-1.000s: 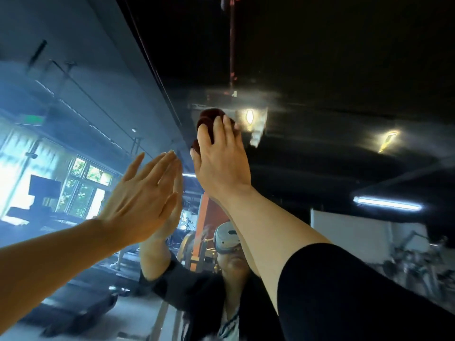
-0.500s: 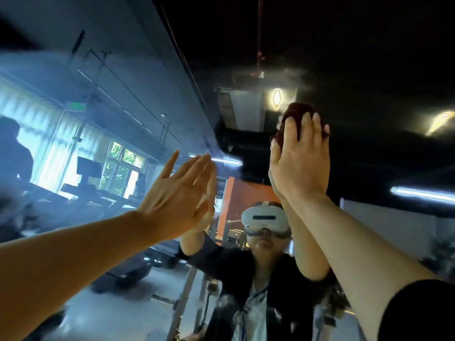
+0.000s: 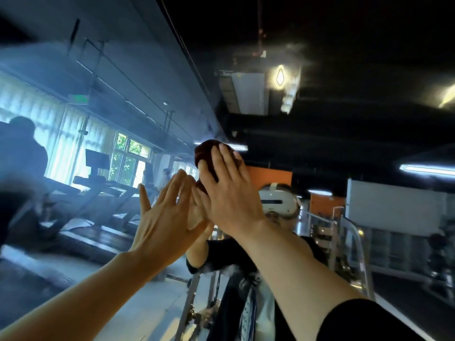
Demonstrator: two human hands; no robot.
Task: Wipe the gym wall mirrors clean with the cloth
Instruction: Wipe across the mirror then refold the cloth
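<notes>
The wall mirror fills the head view and reflects the gym and a person wearing a white headset. My right hand presses a dark maroon cloth flat against the glass with straight fingers. The cloth bulges out above and left of the fingertips. My left hand is flat on the mirror just left of and below the right hand, fingers spread and straight, its fingertips close to the right hand's thumb side.
The mirror reflects treadmills and bright windows at the left, another person's dark silhouette at far left, ceiling lamps, an orange panel and a metal ladder frame at the lower right.
My right hand has slid the cloth down and to the left across the glass, ending close to my left hand. The camera view has tipped lower, showing more of the reflected gym floor.
</notes>
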